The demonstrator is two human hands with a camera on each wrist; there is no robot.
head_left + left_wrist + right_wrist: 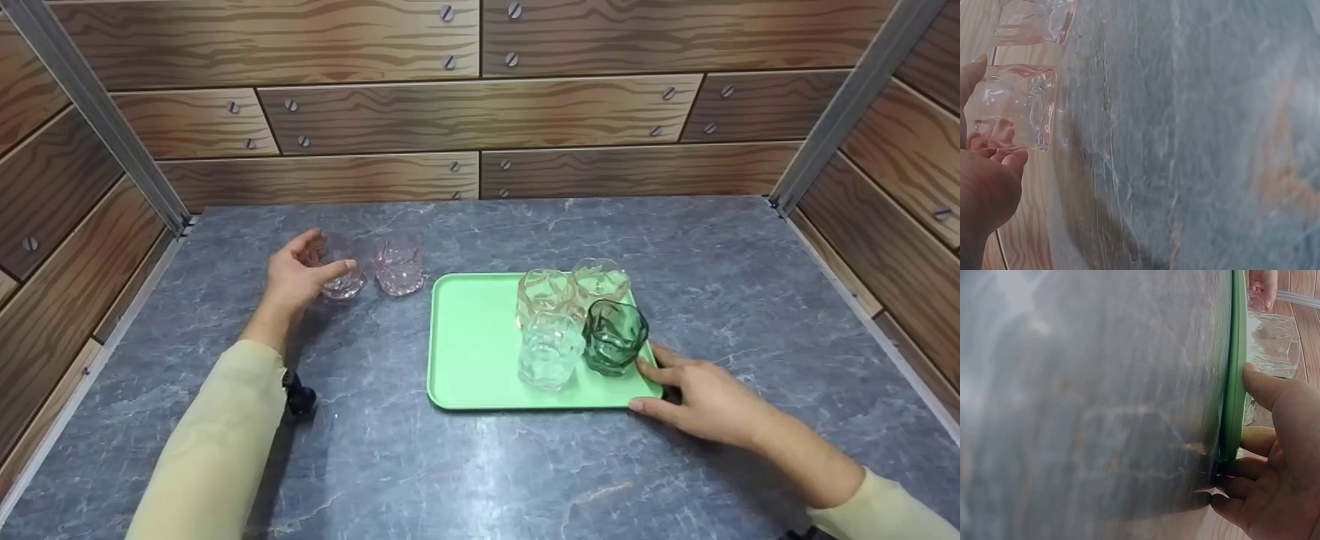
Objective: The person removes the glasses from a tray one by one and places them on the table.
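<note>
glossy, glass-like pink tumblers with rippled sides and a smooth, plastic-looking green tray share a marble-patterned surface with a polished sheen; pale sleeves are matt cloth, wall panels bear wood grain, and grey corner posts look dully metallic.

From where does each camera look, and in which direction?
Head: on the head, facing forward and down at the green tray; left hand, right hand, both sleeves show.
Left wrist: worn there, facing tabletop and two pink glasses; left hand shows.
Right wrist: worn there, facing tabletop and tray edge; both hands show.
Shared: head and left wrist show both pink glasses.
</note>
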